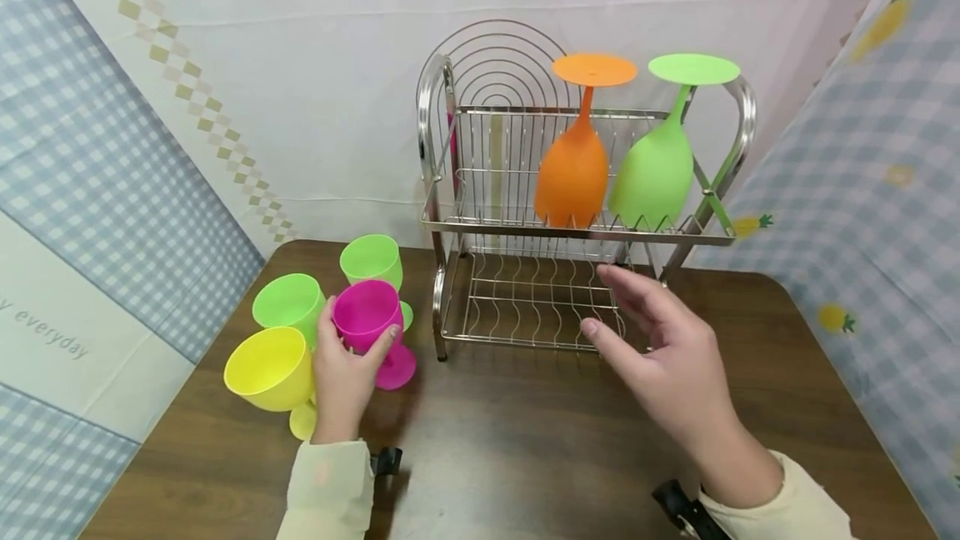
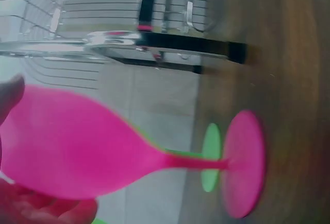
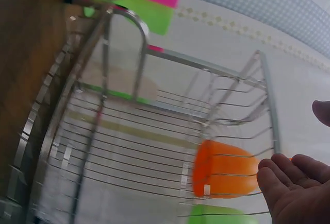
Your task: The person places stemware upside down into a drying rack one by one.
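My left hand [image 1: 347, 382] grips the bowl of a magenta goblet [image 1: 367, 311], thumb on one side and fingers on the other. In the left wrist view the magenta goblet [image 2: 87, 144] is upright, its round foot close over the wooden table. Around that hand stand a yellow goblet [image 1: 268, 367] and two green goblets, one left [image 1: 288, 303] and one behind [image 1: 371, 259]. My right hand [image 1: 675, 361] hovers in front of the metal dish rack [image 1: 577, 232], fingers extended and holding nothing. On its upper tier, an orange goblet [image 1: 572, 173] and a green goblet [image 1: 656, 169] rest upside down.
The rack's lower tier [image 1: 532, 298] has wavy wires and sits low over the brown table [image 1: 510, 448]. A pale curtain [image 1: 337, 107] hangs behind, with checked cloth [image 1: 97, 148] at the left and more checked cloth [image 1: 862, 215] at the right.
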Action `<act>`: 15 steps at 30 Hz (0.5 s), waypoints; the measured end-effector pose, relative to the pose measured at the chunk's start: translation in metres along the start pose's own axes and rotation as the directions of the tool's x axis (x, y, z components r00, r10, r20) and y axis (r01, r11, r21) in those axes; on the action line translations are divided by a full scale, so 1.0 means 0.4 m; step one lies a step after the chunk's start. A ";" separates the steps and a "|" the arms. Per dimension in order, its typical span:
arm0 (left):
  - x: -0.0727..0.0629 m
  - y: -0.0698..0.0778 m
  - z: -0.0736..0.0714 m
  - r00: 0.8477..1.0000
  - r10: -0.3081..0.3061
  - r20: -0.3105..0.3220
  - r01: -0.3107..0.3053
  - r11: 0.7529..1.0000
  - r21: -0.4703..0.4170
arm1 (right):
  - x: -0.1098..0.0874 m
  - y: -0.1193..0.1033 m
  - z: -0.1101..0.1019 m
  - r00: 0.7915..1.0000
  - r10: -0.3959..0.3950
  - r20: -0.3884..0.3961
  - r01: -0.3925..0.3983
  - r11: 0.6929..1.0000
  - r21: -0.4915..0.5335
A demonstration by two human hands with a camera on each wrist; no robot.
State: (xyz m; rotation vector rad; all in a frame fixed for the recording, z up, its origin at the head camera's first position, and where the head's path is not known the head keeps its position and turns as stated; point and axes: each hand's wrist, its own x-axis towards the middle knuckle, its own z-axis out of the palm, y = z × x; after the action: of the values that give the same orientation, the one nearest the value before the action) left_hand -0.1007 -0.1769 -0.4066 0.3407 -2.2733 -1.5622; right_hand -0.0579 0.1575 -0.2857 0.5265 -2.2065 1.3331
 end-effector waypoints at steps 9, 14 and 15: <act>-0.048 0.070 -0.019 0.964 -0.022 0.266 0.065 0.986 -0.153 | -0.100 0.071 0.086 0.960 0.235 0.155 -0.255 0.958 0.129; -0.092 0.099 0.018 0.929 0.047 0.368 0.043 0.972 -0.232 | -0.147 0.091 0.146 0.932 0.277 0.233 -0.319 0.933 0.165; -0.100 0.104 0.028 0.920 0.058 0.386 0.042 0.968 -0.246 | -0.152 0.093 0.157 0.929 0.280 0.240 -0.319 0.937 0.143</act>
State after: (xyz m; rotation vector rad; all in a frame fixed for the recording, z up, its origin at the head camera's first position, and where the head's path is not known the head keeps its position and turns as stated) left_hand -0.0691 -0.1366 -0.3777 -0.0590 -2.3054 -2.0373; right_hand -0.0440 0.1221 -0.3727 0.4249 -2.4323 1.7196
